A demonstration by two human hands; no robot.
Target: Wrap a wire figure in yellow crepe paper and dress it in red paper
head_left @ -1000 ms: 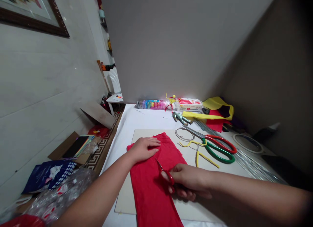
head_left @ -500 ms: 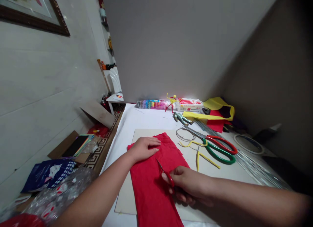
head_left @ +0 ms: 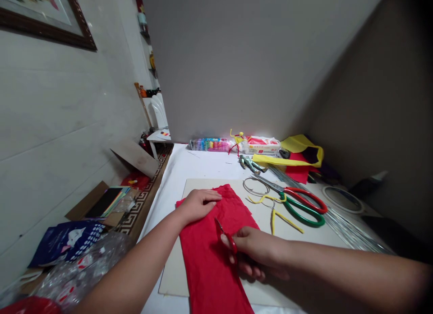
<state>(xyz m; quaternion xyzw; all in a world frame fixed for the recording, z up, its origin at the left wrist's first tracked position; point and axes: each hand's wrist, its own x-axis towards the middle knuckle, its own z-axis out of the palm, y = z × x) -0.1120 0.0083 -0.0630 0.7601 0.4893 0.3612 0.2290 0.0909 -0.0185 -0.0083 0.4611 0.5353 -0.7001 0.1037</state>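
The step in hand seems to be cutting the red cloth [head_left: 209, 278], which lies over the pale board [head_left: 174, 269] at the near middle. The left hand [head_left: 198, 206] presses flat on its far left part, grasping nothing, while the right hand [head_left: 255, 251] grips small scissors [head_left: 232, 244]; the next cut calls for smooth cloth and fingers away from the blades.

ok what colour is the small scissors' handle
The handle is red, held in the right hand; the head view shows it best.

Red sheet [head_left: 206, 269], near end off-frame
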